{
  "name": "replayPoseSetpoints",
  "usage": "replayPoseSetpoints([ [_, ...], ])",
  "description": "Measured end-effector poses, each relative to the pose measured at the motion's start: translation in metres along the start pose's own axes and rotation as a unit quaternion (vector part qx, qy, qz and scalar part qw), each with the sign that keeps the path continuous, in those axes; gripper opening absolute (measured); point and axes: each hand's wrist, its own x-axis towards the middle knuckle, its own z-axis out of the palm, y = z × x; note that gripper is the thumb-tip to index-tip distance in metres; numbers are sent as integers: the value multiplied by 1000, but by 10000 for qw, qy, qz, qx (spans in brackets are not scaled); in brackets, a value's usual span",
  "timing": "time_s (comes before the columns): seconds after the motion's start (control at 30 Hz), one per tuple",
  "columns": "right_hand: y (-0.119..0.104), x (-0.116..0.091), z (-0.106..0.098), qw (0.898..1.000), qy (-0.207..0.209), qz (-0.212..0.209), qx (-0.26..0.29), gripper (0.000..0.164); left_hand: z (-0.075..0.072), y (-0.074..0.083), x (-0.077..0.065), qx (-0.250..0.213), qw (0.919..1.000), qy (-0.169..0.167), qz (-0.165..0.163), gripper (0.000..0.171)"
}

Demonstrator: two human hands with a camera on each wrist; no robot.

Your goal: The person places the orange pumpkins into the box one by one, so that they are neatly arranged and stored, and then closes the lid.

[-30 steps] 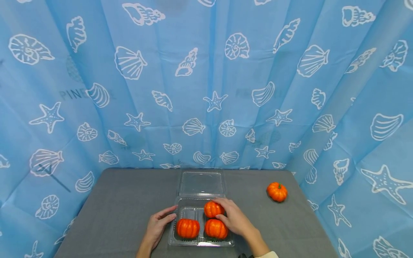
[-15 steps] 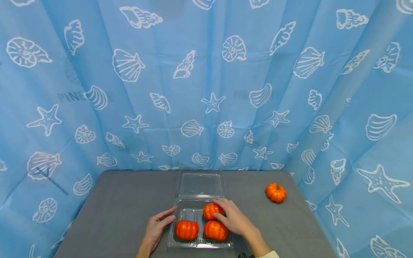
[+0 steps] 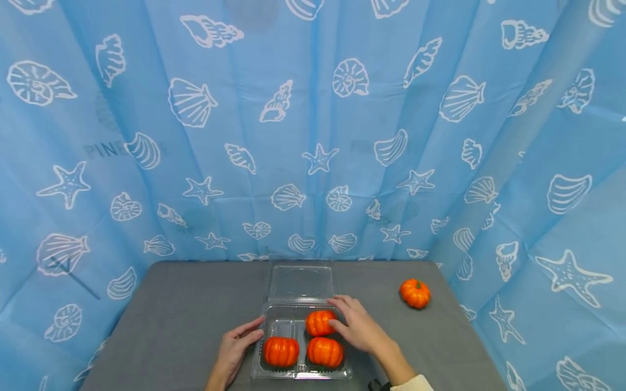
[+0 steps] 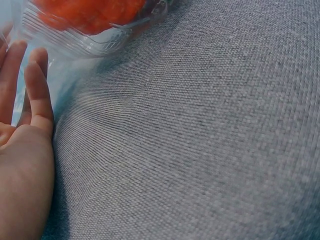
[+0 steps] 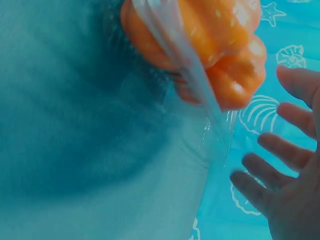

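A clear plastic clamshell box [image 3: 299, 374] lies with its lid [image 3: 301, 281] laid back, and three small orange pumpkins sit in it. The left pumpkin [image 3: 281, 352] is in the front left; the front right one [image 3: 325, 352] and back right one [image 3: 320, 323] share the right side. My left hand [image 3: 235, 347] rests its fairly straight fingertips against the box's left edge. Over the right edge hovers my right hand [image 3: 359, 328], thumb close to the back right pumpkin. In the right wrist view the fingers [image 5: 287, 150] are spread apart with nothing between them.
Another orange pumpkin with a green stem [image 3: 414, 294] stands at the right of the grey cloth-covered table [image 3: 195, 298]. A blue curtain [image 3: 313, 136] with white shell prints hangs behind and along the sides.
My right hand has let go of the back right pumpkin and drawn slightly to the right. My left hand stays at the box's left edge. The head view has shifted a little.
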Motion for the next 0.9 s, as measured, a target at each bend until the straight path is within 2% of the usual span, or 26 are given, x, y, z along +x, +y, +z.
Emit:
replayPoseSetpoints([
  [0.13,2,1,-3,9994,180,146,-239,54,-2,-1,-1,8,10000,-5,62,45],
  [0.3,7,1,-6,9982,158,399,-423,62,-1,0,-1,9,10000,-41,43,45],
  [0.4,12,4,-6,9954,237,486,-792,66,-1,1,0,18,10000,-9,9,44],
  [0.57,25,7,-4,9818,749,602,-1641,70,-1,3,0,21,10000,25,-39,45],
  [0.7,46,7,5,9690,1162,709,-2061,76,-2,3,0,24,10000,46,-66,46],
  [0.8,60,5,10,9646,1260,716,-2204,83,-2,3,0,19,9999,73,-67,45],
  [0.9,66,1,8,9633,1185,805,-2269,87,-2,3,-1,15,10000,57,-75,45],
])
